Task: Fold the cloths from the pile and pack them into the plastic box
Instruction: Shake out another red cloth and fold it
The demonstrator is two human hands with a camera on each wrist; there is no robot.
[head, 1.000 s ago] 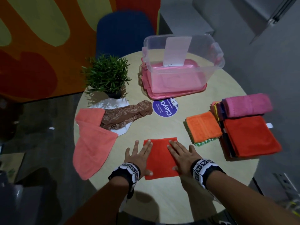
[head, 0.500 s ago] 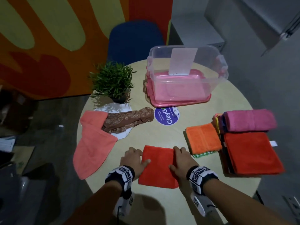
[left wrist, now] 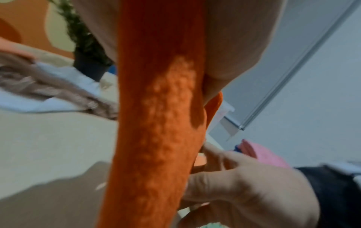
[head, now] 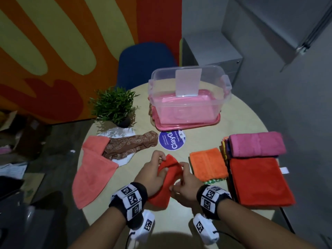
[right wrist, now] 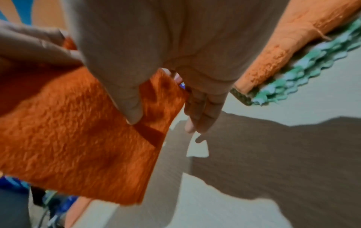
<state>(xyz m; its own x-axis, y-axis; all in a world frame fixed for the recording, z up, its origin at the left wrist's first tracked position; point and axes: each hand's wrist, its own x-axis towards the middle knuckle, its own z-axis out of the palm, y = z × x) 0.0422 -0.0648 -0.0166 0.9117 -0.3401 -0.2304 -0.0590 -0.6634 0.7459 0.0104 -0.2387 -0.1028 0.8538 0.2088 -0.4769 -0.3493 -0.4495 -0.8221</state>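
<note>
i'm working at a round table [head: 233,123] beside a painted wall [head: 53,51]. my left hand [head: 152,172] and right hand [head: 185,186] are both pinching the red cloth [head: 166,180], lifting it between them. the right wrist view is showing my thumb [right wrist: 131,108] on top, fingers [right wrist: 201,111] beneath.

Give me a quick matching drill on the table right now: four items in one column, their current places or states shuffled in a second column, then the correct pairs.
Things:
1. red cloth
2. clear plastic box
3. pink rolled towel
4. brown patterned cloth

States:
A. stands on a pink lid, no cloths inside
B. lies unfolded beside the potted plant
C. gripped by the left hand and the right hand, lifted and bunched
D. lies on top of the stack at the right

Pairs: 1-C, 2-A, 3-D, 4-B
</note>
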